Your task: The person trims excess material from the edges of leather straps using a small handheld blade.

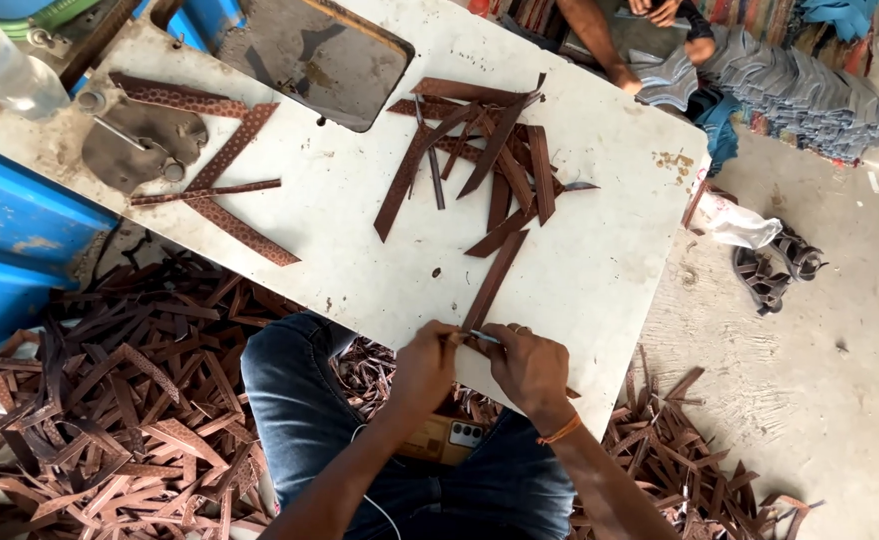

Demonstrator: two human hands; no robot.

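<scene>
At the far left of the frame I see a blue metal frame (9,235), and below it a deep heap of brown leather strips (109,420) covering the floor across the lower left. In the upper left corner stands a clear plastic bottle (4,65), and just right of it, on the white table (359,240), lies a grey sole-shaped piece (139,145) with a few patterned brown straps (224,175) crossing beside it. Further right, top centre, a dark rectangular opening (314,55) is cut into the tabletop. Moving toward the middle, a loose pile of plain brown strips (479,160) fans out on the table. Below that pile one long brown strip (494,280) runs down to the table's near edge, where my left hand (424,360) pinches its lower end, fingers closed narrow on it. Just beside it, my right hand (529,365) grips a thin metal tool (484,338) against the same strip end, an orange band at the wrist. A phone (449,435) rests on my lap in blue jeans. In the upper right another person's hands (659,30) rest beside a stack of grey soles (799,85), and a pair of dark sandals (774,265) lies on the concrete floor at right.
</scene>
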